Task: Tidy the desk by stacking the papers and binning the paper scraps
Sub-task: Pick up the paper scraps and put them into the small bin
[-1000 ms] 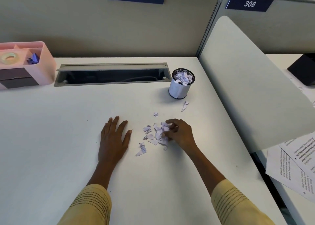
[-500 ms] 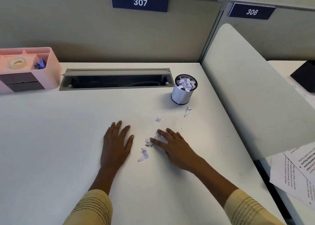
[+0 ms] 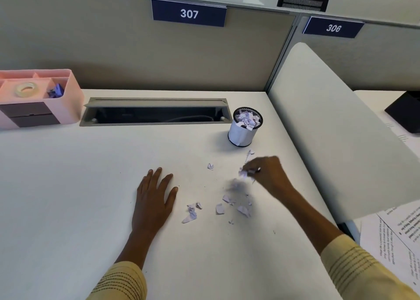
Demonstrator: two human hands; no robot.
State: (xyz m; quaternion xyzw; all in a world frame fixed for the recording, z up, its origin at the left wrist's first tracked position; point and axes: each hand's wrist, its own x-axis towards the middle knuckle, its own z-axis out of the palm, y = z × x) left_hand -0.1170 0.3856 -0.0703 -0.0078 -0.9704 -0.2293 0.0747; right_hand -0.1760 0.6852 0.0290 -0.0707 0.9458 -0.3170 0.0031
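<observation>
My right hand point(image 3: 269, 174) is lifted a little above the white desk point(image 3: 68, 186), its fingers pinching a clump of white paper scraps point(image 3: 243, 174); a blurred bit hangs just below it. Several loose scraps point(image 3: 219, 208) lie on the desk under and left of that hand, and one lone scrap point(image 3: 210, 166) sits farther back. A small mesh cup bin point(image 3: 244, 132), heaped with scraps, stands behind the hand. My left hand point(image 3: 154, 197) rests flat on the desk with fingers spread, holding nothing. Printed papers point(image 3: 393, 238) lie at the far right.
A pink desk organiser point(image 3: 68, 99) with a tape roll sits at the back left. An open cable tray point(image 3: 156, 113) runs along the rear of the desk. A pale divider panel point(image 3: 329, 129) borders the right side, with a dark object point(image 3: 406, 111) beyond it.
My right hand has gathered scraps off the desk, closed on them and risen toward the bin. Several scraps stayed behind. The left hand has stayed put.
</observation>
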